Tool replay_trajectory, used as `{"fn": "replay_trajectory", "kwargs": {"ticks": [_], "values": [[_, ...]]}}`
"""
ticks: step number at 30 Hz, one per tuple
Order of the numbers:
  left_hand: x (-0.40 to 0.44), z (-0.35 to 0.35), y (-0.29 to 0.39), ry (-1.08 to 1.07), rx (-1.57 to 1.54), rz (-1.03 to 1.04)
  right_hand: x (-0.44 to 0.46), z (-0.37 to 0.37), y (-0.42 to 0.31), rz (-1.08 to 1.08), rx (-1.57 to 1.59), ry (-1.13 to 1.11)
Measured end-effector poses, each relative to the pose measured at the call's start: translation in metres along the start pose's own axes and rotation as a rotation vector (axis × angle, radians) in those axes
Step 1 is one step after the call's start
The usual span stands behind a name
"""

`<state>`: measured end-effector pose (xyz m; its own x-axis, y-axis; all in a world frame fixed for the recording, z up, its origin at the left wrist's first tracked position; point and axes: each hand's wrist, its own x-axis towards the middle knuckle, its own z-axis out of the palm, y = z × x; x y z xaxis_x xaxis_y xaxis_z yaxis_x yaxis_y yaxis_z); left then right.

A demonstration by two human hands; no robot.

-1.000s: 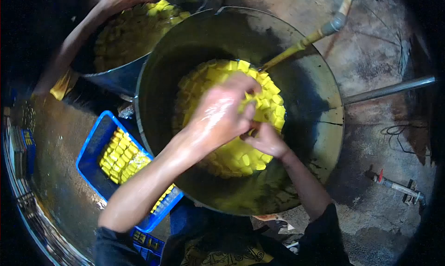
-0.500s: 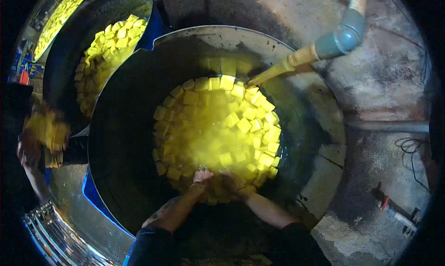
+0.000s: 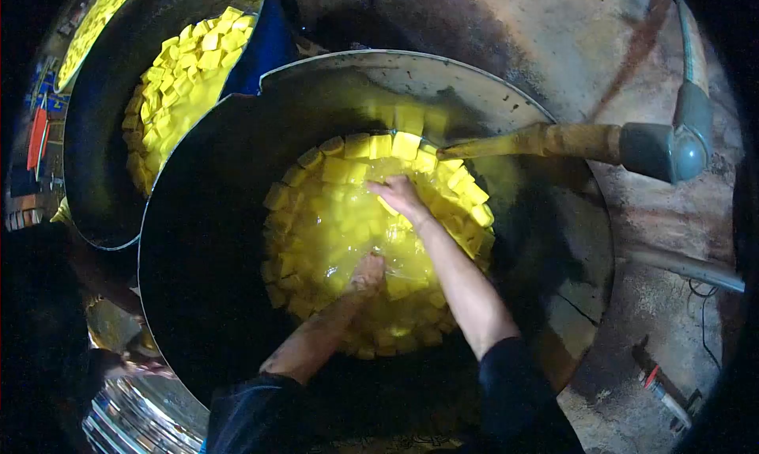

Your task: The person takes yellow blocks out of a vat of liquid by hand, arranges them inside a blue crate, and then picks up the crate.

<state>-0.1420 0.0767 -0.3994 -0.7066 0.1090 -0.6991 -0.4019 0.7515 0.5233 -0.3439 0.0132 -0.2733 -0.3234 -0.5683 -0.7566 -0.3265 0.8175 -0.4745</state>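
Observation:
A large round vat (image 3: pixel 545 110) holds cloudy yellow water (image 3: pixel 340 209) with many soft-looking yellow blocks (image 3: pixel 405 146) floating around its rim and under the surface. My left hand (image 3: pixel 368 274) dips into the water near the middle; its fingers are under the surface and hidden. Farther in, my right hand (image 3: pixel 401 198) is at the water's surface, a digit stretched out to the left and the other fingers partly hidden. A yellow block (image 3: pixel 387 206) shows just below it; I cannot tell whether they touch.
A pipe (image 3: pixel 538 141) reaches over the vat's right rim from a grey elbow joint (image 3: pixel 689 155). At the left stands a second vat (image 3: pixel 95 138) with similar blocks. Another person's hand (image 3: pixel 146 365) is at the lower left, near shiny stacked metal (image 3: pixel 142 414). A hose end (image 3: pixel 668 395) lies on the floor.
My right hand has moved from the near side up toward the far blocks. My left hand has moved slightly inward. The blocks have shifted, and the other person's hand has moved lower.

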Motion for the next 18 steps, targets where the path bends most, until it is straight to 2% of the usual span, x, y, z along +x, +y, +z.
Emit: {"fn": "replay_trajectory", "kwargs": {"ticks": [1,3,4,7,8,10,11,12,13,14,15,17,18], "values": [[0.001,0.007,0.006,0.076,0.055,-0.083,0.019,0.012,0.001,-0.007,-0.003,-0.004],[0.001,0.014,0.012,0.119,-0.008,-0.121,0.067,0.053,0.013,0.002,0.302,0.164],[-0.006,0.012,0.012,0.13,-0.076,-0.125,0.109,0.09,0.038,-0.073,0.646,0.237],[-0.033,-0.011,0.011,0.251,-0.351,-0.088,0.072,0.064,0.021,-0.013,0.552,0.131],[-0.042,-0.022,0.009,0.332,-0.476,-0.057,0.05,0.055,0.01,0.005,0.661,0.135],[-0.058,-0.04,-0.002,0.627,-0.853,0.141,0.033,0.051,0.028,-0.057,0.664,0.151],[-0.054,-0.036,-0.011,0.997,-0.874,0.521,0.024,0.046,0.039,-0.119,0.665,0.175],[-0.068,-0.056,-0.006,0.815,-1.181,0.246,0.007,0.034,0.041,-0.115,0.658,0.181],[-0.084,-0.074,-0.001,0.598,-1.456,-0.039,-0.016,0.017,0.034,-0.188,0.559,0.056],[-0.072,-0.056,-0.018,0.691,-1.478,0.082,-0.034,0.007,0.031,-0.258,0.458,-0.069],[-0.057,-0.059,-0.025,0.626,-1.643,-0.112,-0.046,0.007,0.034,-0.253,0.45,-0.062],[-0.05,-0.057,-0.022,0.564,-2.033,0.185,-0.07,0.014,0.041,-0.341,0.459,-0.117],[-0.06,-0.074,-0.005,0.659,-2.121,0.176,-0.079,0.018,0.041,-0.327,0.469,-0.115]]}}
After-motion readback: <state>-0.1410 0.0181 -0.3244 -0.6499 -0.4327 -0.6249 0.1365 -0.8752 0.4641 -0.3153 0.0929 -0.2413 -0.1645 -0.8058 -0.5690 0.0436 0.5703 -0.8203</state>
